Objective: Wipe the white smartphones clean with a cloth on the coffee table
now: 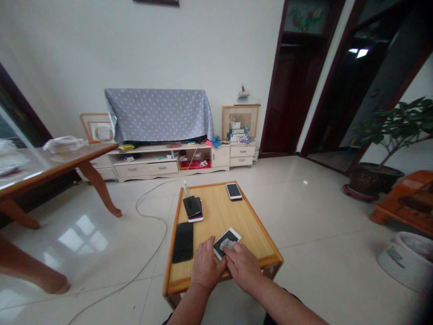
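Closely side by side, the left hand grips the left edge of a white-framed smartphone, and the right hand, fingers bent, holds a crumpled pale wipe against its dark screen. The phone sits slantwise at the near end of a low wood-topped table, on glossy floor tiles before a pale cabinet.

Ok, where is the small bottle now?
In the head view, the small bottle stands at the far left corner of the low table, just beyond the left smartphone stack.
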### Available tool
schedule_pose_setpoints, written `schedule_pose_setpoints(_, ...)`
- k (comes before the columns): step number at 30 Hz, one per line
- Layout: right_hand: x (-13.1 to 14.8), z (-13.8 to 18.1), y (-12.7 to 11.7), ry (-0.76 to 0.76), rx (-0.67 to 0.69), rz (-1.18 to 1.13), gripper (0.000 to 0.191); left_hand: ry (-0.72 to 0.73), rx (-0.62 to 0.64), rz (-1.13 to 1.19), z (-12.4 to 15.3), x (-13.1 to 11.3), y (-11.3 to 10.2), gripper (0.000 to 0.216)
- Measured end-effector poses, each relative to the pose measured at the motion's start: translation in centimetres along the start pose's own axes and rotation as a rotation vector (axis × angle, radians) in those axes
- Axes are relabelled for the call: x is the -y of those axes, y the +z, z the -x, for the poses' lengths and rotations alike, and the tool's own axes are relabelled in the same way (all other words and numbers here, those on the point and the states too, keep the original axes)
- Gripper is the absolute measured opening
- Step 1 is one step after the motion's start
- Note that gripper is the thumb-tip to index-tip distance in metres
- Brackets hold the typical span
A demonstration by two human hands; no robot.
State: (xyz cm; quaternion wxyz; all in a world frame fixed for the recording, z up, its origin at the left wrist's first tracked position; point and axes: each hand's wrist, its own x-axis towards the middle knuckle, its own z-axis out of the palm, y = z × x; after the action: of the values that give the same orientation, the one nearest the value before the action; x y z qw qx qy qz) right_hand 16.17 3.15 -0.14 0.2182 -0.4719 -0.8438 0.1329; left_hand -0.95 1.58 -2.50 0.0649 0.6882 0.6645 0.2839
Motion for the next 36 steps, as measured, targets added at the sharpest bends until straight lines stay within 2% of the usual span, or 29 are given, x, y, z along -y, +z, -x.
schedule_pose_setpoints(6, -1.6, -1.7, -1.5, 0.088, -0.068, 0.078, 0.022, -0.010, 0.005, -0.025, 0.0, -0.2, -0.2, 0.063)
schedule_pose_setpoints(12, -2.7, -3.2, -0.3, 0.117, -0.041, -0.099, 0.015, -0.037, 0.025, -0.040, 0.1, -0.5, -0.7, 0.064)
schedule_pose_setpoints(16, -3.4, -4.2, 0.3, 0.204, -0.045, -0.110, 0.018, -0.059, 0.064, -0.044, 0.0, -0.5, -0.8, 0.068)
schedule_pose_setpoints(20, -3.4, -4.7, 0.4, 0.238, -0.046, -0.082, 0.017, -0.100, 0.035, -0.055, -0.1, -0.4, -0.7, 0.073)
schedule_pose_setpoints(23, -2.0, -4.2, 0.8, 0.185, -0.007, -0.083, 0.019, -0.132, 0.034, -0.048, -0.2, -0.4, -0.8, 0.074)
schedule_pose_setpoints(26, -0.3, -3.2, 1.1, -0.010, 0.076, -0.092, 0.022, -0.146, 0.049, -0.039, -0.3, -0.4, -0.9, 0.065)
schedule_pose_setpoints(29, 0.3, -2.8, 0.6, -0.173, 0.110, -0.033, 0.030, -0.150, 0.061, -0.046, -0.3, -0.5, -1.1, 0.063)
schedule_pose_setpoints(33, -0.4, -2.8, -0.9, -0.143, 0.099, 0.084, 0.033, -0.143, 0.051, -0.054, -0.2, -0.6, -1.4, 0.069)
schedule_pose_setpoints(36, -0.6, -2.2, -1.7, -0.143, 0.153, 0.091, 0.037, -0.150, 0.063, -0.059, -0.2, -0.5, -1.5, 0.069)
